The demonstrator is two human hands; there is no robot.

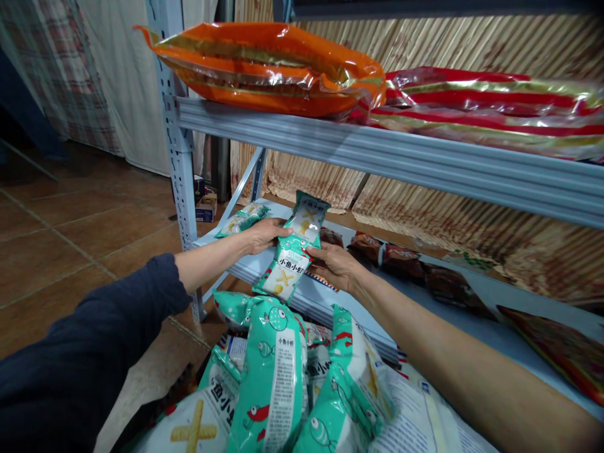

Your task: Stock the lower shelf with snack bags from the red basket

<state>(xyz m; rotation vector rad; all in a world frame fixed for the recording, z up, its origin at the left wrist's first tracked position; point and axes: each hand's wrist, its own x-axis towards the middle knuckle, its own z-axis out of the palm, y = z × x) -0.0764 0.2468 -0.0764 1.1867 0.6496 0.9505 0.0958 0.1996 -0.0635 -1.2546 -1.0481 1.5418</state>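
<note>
My left hand [265, 234] pinches the left edge of a small green-and-white snack bag [287, 267], where it meets another snack bag [306, 217] of the same kind just behind it. On the opposite side, my right hand [334, 263] has its thumb and fingers closed on the front bag's right edge. Both bags are over the front of the lower shelf [255, 267]. A similar green bag [243, 219] lies at that shelf's left end. Below my hands is a heap of the same green snack bags [268, 371], some showing their printed backs.
A blue metal upright [172, 138] stands at the rack's left. Above my hands runs the upper shelf beam [377, 141], bearing large orange [274, 69] and red packages [472, 94]. Brown snack bags [401, 261] line the lower shelf's right part. A small box [206, 207] sits behind the upright.
</note>
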